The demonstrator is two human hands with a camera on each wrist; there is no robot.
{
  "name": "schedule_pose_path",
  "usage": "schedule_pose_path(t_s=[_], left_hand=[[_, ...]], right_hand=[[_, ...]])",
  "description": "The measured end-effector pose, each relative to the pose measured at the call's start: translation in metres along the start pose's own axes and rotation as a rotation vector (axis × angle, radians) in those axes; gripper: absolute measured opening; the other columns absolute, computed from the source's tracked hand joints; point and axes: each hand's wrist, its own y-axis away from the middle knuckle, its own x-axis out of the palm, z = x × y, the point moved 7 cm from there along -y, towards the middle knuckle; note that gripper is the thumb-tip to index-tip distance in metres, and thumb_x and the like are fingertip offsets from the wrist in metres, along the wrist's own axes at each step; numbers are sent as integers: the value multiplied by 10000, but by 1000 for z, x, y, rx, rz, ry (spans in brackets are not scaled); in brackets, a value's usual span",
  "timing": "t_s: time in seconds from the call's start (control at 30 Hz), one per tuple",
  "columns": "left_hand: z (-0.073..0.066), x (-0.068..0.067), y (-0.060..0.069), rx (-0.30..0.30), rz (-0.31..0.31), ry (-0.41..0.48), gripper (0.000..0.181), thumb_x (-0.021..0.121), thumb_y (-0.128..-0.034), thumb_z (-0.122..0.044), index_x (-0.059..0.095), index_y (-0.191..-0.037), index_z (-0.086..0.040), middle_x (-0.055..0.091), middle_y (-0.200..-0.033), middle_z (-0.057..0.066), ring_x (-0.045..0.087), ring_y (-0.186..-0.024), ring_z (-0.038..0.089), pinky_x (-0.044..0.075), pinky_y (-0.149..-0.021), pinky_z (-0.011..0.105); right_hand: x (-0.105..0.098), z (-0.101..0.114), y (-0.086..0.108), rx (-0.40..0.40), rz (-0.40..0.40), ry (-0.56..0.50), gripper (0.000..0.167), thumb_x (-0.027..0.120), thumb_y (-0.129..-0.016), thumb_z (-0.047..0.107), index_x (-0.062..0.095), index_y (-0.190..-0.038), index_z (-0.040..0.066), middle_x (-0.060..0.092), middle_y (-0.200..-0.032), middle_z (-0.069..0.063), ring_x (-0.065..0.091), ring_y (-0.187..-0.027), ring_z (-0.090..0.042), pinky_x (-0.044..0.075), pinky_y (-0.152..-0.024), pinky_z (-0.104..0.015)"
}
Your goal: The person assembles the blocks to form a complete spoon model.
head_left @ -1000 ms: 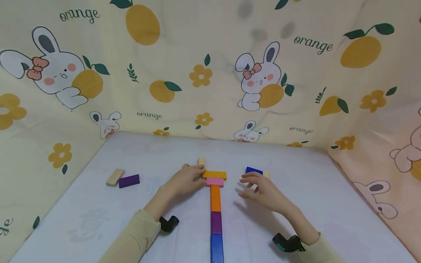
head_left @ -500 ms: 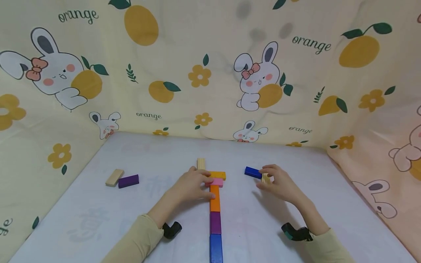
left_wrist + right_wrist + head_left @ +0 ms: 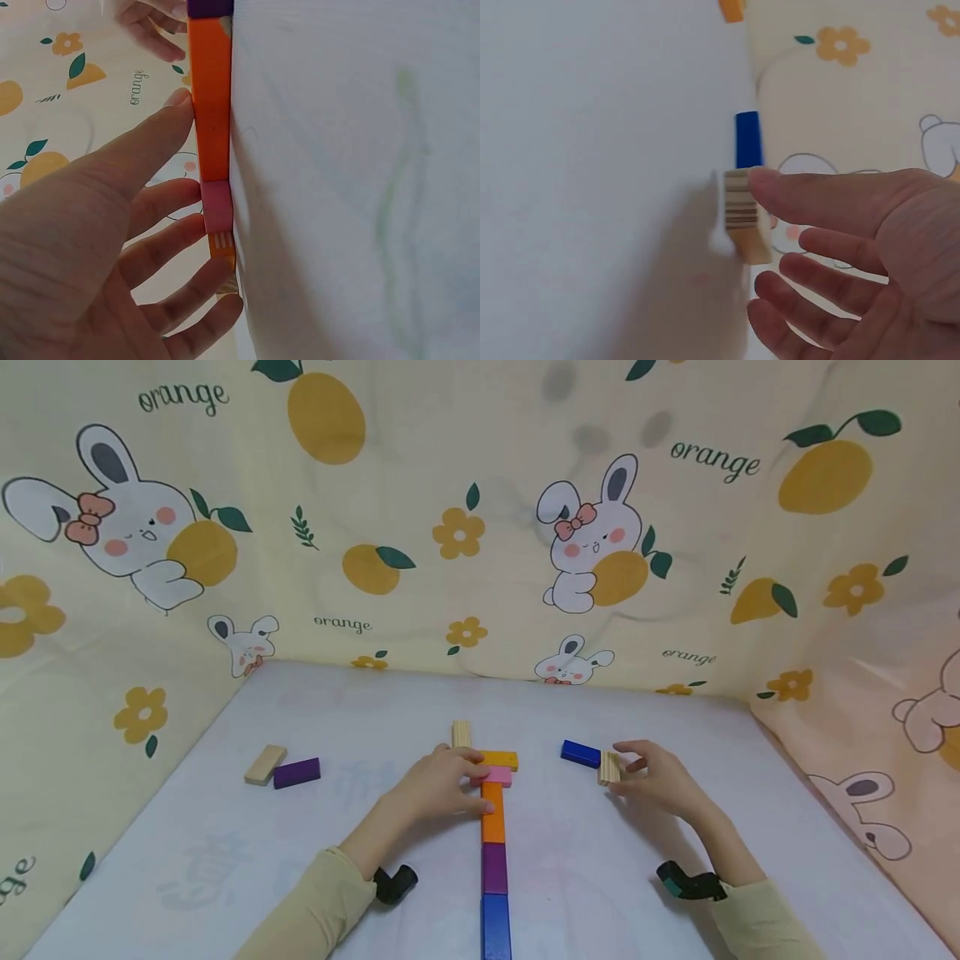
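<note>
My left hand (image 3: pixel 438 783) lies beside a line of wooden blocks, its fingers reaching over the pink block (image 3: pixel 498 776) and its thumb at the orange block (image 3: pixel 492 822). In the left wrist view the fingers of that hand (image 3: pixel 112 225) are spread and gently bent along the pink block (image 3: pixel 217 206). My right hand (image 3: pixel 663 781) is next to a plain wood block (image 3: pixel 609 768), which touches the end of a dark blue block (image 3: pixel 581 753). Seen from the right wrist, the thumb is at the plain block (image 3: pixel 741 199), while the other fingers stand apart from it.
A yellow-orange block (image 3: pixel 501 760) lies crosswise behind the pink one, near a plain wood block (image 3: pixel 461 733). Purple (image 3: pixel 494 868) and blue (image 3: pixel 495 927) blocks continue the line toward me. Another plain block (image 3: pixel 266 765) and a purple one (image 3: pixel 297 773) lie at the left.
My right hand has moved right, from over the blue and plain blocks to the plain block's right side. My left hand has slid slightly toward me over the pink and orange blocks.
</note>
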Motion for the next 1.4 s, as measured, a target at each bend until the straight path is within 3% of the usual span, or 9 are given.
schedule_pose_path(t_s=[0.13,0.3,0.8,1.17,1.4], left_hand=[[2,2,0,-13,5,1,617,756,-806,-538,661,-1310,-196,536,-1393,7,477,-1227,291,429,-987,435],[2,2,1,-17,15,17,622,749,-812,-541,651,-1322,-200,523,-1409,8,464,-1253,278,412,-1011,442],[2,1,0,2,7,-5,618,758,-806,-537,668,-1300,-177,545,-1383,29,477,-1247,280,423,-1003,439],[3,4,-2,-21,23,-5,611,751,-820,-524,636,-1337,-221,520,-1411,15,467,-1251,279,431,-986,447],[3,5,-2,3,20,-23,622,754,-810,-537,657,-1313,-183,535,-1395,20,480,-1247,289,429,-992,436]], right_hand=[[6,-6,-3,39,24,-4,688,844,-778,193,535,-1356,-16,574,-1211,-226,592,-1011,-342,522,-770,-426],[8,-7,-3,68,18,28,675,843,-777,192,541,-1343,-20,586,-1189,-220,590,-1009,-345,518,-791,-454],[13,-2,-3,2,9,60,659,804,-824,192,515,-1335,-109,549,-1227,-279,557,-1005,-352,496,-808,-478],[11,-6,-5,33,-12,78,650,835,-791,237,564,-1295,-71,574,-1194,-250,561,-989,-343,495,-787,-468],[12,-11,-5,77,-1,54,664,865,-749,265,574,-1260,-44,597,-1151,-201,569,-987,-324,494,-782,-432]])
